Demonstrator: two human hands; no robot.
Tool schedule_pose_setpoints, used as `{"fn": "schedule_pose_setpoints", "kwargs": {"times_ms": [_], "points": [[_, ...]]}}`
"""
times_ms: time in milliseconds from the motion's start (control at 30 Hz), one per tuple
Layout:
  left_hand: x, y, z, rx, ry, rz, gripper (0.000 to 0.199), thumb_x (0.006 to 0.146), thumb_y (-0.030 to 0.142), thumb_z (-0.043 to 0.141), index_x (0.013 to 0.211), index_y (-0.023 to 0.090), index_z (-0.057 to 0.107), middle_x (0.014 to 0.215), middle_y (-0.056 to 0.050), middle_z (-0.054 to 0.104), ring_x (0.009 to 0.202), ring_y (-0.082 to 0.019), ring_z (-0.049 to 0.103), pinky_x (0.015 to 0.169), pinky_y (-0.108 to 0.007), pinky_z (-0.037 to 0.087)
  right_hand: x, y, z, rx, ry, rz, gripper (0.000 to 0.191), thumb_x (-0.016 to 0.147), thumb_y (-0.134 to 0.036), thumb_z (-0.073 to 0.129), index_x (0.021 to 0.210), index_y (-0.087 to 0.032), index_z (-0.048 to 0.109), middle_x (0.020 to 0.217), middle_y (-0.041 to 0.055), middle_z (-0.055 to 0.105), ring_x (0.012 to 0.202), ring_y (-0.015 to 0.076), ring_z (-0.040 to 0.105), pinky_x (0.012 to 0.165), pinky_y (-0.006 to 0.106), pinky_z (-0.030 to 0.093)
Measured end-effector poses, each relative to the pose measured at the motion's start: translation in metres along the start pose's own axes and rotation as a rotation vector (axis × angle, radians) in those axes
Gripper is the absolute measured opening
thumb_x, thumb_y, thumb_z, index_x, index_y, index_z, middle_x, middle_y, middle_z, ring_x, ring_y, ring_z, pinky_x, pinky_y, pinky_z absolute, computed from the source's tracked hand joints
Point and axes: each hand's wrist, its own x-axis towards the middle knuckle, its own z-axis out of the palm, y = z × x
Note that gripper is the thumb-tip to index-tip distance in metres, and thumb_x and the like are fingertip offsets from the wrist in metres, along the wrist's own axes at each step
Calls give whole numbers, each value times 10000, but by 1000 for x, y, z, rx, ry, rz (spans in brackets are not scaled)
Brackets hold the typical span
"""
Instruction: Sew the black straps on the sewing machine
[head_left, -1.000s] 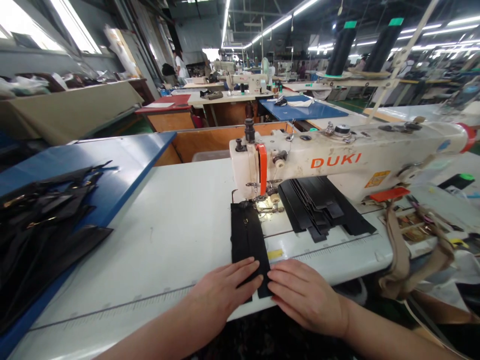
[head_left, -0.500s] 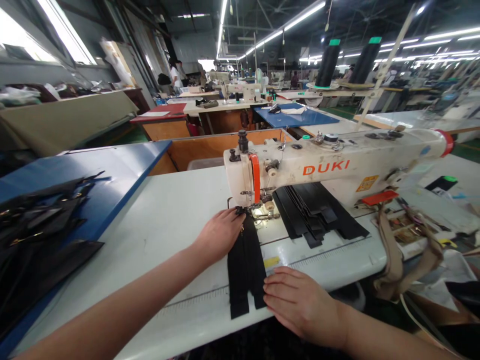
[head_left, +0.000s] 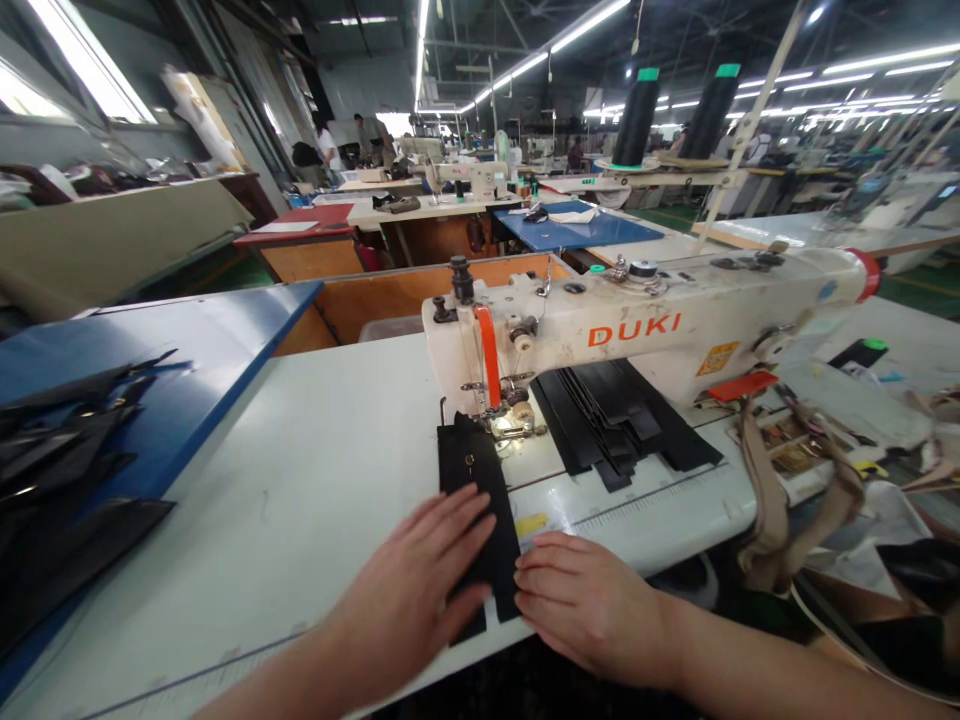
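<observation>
A black fabric piece [head_left: 465,448] with a small gold-coloured metal pull [head_left: 470,460] lies on the white sewing table, its far end at the presser foot of the sewing machine [head_left: 630,325]. My left hand [head_left: 420,575] rests on the near half of that piece, fingers stretched out and partly covering it. Along the right edge near the table front is my right hand [head_left: 592,605], its fingers extended and touching the fabric. Black strips [head_left: 600,415] lie stacked under the machine arm.
On the left, a blue table [head_left: 225,350] bears a heap of black pieces [head_left: 67,450]. A compartment tray [head_left: 799,445] and beige straps [head_left: 761,500] are at the right. Black thread cones [head_left: 636,120] stand behind the machine. Other people are far back.
My left hand has slid back from the presser foot toward me, uncovering the far end and the gold-coloured pull. My right hand keeps its place at the fabric edge. The view has shifted slightly.
</observation>
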Motion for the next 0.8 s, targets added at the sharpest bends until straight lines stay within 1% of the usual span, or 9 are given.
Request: {"fn": "schedule_pose_setpoints", "kwargs": {"times_ms": [67, 133, 200, 267, 333, 467, 567, 667, 800], "points": [[-13, 25, 1, -6, -8, 100, 607, 904, 455, 537, 1402, 124, 436, 1442, -112, 471, 1299, -267, 455, 1039, -403, 445, 1, 0, -1, -7, 1, -4, 132, 926, -154, 521, 986, -125, 635, 964, 38, 696, 1006, 168, 587, 1054, 311, 376], [-18, 41, 6, 36, 11, 77, 537, 917, 383, 544, 1370, 104, 470, 1403, -122, 514, 1258, -261, 504, 983, -367, 496, 2, -1, -2, -16, 3, -10, 128, 927, -152, 517, 959, -124, 638, 932, 39, 695, 980, 170, 593, 1042, 307, 384], [-17, 48, 10, 77, 52, 70, 371, 951, 238, 485, 1290, 100, 545, 1325, -116, 588, 1219, -250, 545, 953, -344, 516, 3, -1, -2, -21, 13, -9, 127, 926, -146, 517, 940, -120, 641, 915, 41, 694, 959, 171, 599, 1030, 304, 394], [-13, 49, 12, 96, 96, 115, 310, 961, 141, 417, 1205, 93, 602, 1244, -111, 643, 1183, -248, 577, 941, -339, 524, 4, -1, -2, -17, 19, 1, 133, 927, -139, 512, 926, -118, 643, 908, 44, 694, 949, 172, 602, 1026, 304, 398], [-10, 49, 12, 95, 124, 151, 315, 960, 104, 385, 1158, 89, 628, 1198, -108, 667, 1153, -249, 599, 929, -338, 533, 4, -1, -4, 3, 22, 7, 144, 933, -141, 503, 937, -116, 645, 920, 48, 695, 959, 174, 602, 1028, 308, 399], [-10, 50, 13, 43, 151, 120, 313, 960, 116, 393, 1158, 75, 632, 1194, -120, 664, 1166, -268, 590, 934, -348, 537, -2, 1, -11, 93, 41, 32, 179, 947, -155, 477, 1022, -109, 633, 1002, 78, 693, 1027, 175, 594, 1024, 323, 415], [-12, 51, 15, 4, 131, 97, 308, 949, 120, 427, 1189, 75, 615, 1227, -131, 643, 1197, -273, 568, 972, -359, 514, -9, 3, -16, 137, 34, 103, 200, 945, -156, 479, 1086, -112, 615, 1063, 105, 675, 1058, 185, 585, 1019, 358, 427], [-11, 52, 15, 1, 123, 95, 317, 933, 108, 434, 1195, 70, 610, 1229, -136, 641, 1195, -277, 569, 970, -362, 515, -14, 4, -19, 148, 11, 154, 215, 928, -141, 500, 1114, -111, 603, 1061, 124, 658, 1071, 210, 572, 989, 381, 455], [-10, 52, 12, 23, 131, 103, 307, 926, 113, 447, 1177, 64, 617, 1209, -137, 651, 1174, -277, 584, 958, -353, 520, -13, 5, -19, 157, -2, 147, 231, 931, -135, 483, 1128, -101, 596, 1035, 130, 651, 1040, 218, 571, 949, 373, 487]]}}
